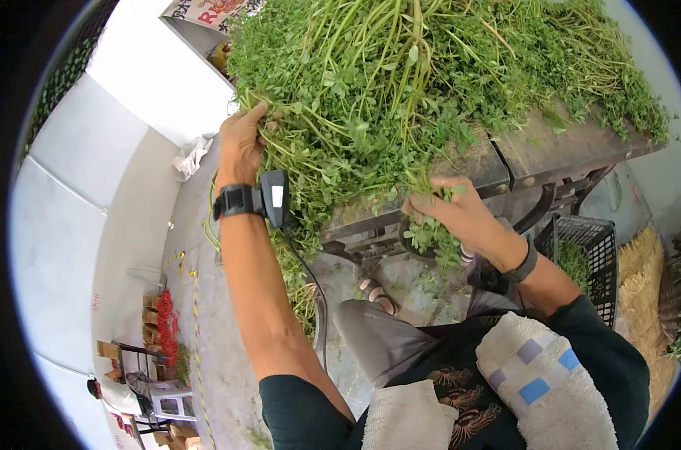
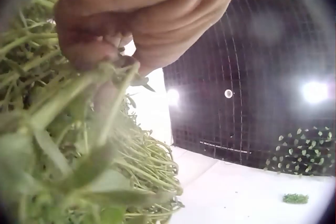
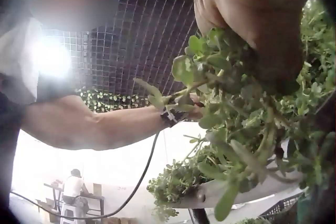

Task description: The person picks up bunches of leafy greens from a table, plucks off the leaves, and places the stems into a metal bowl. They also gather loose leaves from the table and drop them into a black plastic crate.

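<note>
Thin green stem (image 2: 65, 97) pinched by left hand (image 1: 241, 142) at leafy green heap (image 1: 355, 112); small-leaved green sprigs (image 1: 434, 238) gripped by right hand (image 1: 460, 214).

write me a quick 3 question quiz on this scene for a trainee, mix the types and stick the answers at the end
1. Multiple choice: What does the right hand hold?
a) scissors
b) leafy sprigs
c) a cardboard box

2. True or false: The black crate has cut greens in it.

3. Fill in the blank: The left hand grips stems at the edge of a green heap, which lies on a ____.

Key: 1. b; 2. true; 3. table
</note>
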Demonstrator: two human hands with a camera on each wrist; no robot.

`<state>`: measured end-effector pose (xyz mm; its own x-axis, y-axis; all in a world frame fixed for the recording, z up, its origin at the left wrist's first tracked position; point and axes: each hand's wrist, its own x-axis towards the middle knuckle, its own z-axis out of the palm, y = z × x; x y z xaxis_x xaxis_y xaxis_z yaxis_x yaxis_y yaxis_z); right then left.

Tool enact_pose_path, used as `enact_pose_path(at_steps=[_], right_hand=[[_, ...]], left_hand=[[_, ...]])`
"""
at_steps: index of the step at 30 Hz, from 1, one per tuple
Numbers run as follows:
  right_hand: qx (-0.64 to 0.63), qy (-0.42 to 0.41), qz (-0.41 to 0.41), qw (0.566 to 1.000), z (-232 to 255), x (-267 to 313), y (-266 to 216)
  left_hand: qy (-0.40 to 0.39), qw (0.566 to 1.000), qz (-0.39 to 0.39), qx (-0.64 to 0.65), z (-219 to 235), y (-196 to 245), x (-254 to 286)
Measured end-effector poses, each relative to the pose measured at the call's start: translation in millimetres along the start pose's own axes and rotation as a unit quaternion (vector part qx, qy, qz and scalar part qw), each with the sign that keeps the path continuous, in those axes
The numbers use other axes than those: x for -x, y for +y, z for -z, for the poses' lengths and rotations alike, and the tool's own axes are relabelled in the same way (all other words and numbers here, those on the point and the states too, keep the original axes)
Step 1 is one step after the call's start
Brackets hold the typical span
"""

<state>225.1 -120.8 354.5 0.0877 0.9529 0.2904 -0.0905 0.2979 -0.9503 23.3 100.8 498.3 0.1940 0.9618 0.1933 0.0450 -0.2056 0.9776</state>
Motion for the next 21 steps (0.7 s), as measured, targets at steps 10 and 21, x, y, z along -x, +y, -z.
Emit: enact_pose_path(at_steps=[10,21], right_hand=[[-0.078,0.034,0.053,0.995,-45,-57,-36],[0.135,0.08,0.123,0.98,-68,-89,-9]], left_hand=[[-0.11,0.987,0.066,0.095,-9,-10,61],[-0.069,0.993,0.044,0.084,-20,-18,86]])
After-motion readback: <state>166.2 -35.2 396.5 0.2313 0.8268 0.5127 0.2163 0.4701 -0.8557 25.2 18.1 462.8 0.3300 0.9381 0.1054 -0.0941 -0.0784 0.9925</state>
